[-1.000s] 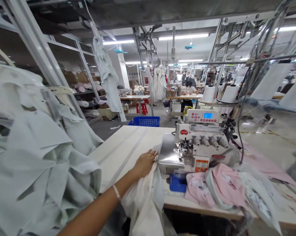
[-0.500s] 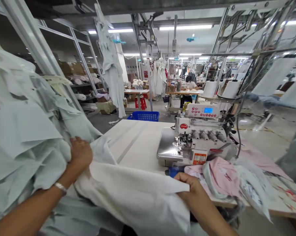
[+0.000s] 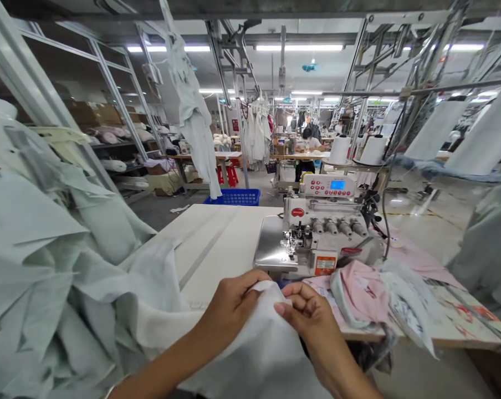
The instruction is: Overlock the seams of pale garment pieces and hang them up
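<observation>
A pale, whitish-green piece of fabric (image 3: 267, 343) hangs from both of my hands in front of the table edge. My left hand (image 3: 238, 302) pinches its upper edge, the thumb and fingers closed on the cloth. Close beside it, my right hand (image 3: 306, 310) grips the same edge between thumb and fingertips. Just beyond the hands stands a white overlock sewing machine (image 3: 317, 221) with a blue display and a shiny metal plate. The fabric's left part trails toward a heap of similar pale garment pieces (image 3: 38, 266).
The white tabletop (image 3: 217, 238) extends left of the machine. Pink and white cloth pieces (image 3: 364, 293) lie to its right. A blue basket (image 3: 238, 197) sits on the floor behind the table. White thread cones (image 3: 437, 130) stand at upper right, and a pale garment (image 3: 194, 111) hangs ahead.
My left hand has left the hanging pile and moved right to the fabric edge, beside my right hand. The right hand has shifted slightly left, and the view has turned a little rightward.
</observation>
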The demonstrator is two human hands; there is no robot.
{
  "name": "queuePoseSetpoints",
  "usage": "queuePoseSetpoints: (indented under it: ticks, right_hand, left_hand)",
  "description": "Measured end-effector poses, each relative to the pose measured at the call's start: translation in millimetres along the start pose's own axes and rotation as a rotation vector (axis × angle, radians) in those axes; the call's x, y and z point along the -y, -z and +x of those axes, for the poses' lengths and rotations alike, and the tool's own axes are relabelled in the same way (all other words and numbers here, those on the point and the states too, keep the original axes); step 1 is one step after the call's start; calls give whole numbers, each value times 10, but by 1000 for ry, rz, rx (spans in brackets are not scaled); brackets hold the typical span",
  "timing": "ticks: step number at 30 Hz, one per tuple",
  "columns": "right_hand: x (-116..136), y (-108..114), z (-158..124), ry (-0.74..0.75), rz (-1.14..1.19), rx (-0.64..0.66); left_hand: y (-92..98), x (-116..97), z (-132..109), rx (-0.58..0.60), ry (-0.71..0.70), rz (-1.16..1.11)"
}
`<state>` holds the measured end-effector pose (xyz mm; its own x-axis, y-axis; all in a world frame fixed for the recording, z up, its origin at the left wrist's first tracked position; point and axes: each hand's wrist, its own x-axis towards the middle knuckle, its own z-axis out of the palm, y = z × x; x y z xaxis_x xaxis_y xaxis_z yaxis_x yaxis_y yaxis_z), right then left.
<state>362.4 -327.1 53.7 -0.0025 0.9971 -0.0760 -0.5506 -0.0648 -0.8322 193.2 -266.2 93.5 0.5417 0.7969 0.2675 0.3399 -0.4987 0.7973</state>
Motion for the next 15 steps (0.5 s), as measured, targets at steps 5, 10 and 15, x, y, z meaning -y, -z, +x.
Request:
queuePoseSetpoints:
  ticks: [5, 10, 15]
  right_hand:
    - [-200, 9, -109, 507, -370, -252]
    - [-5, -147, -162, 819, -671, 105]
    - [110, -95, -27, 685, -724, -105]
  left_hand:
    - [166, 0, 175, -107, 175, -120]
    - [133, -97, 275, 167, 250, -156]
    - [51, -201, 216, 247, 279, -277]
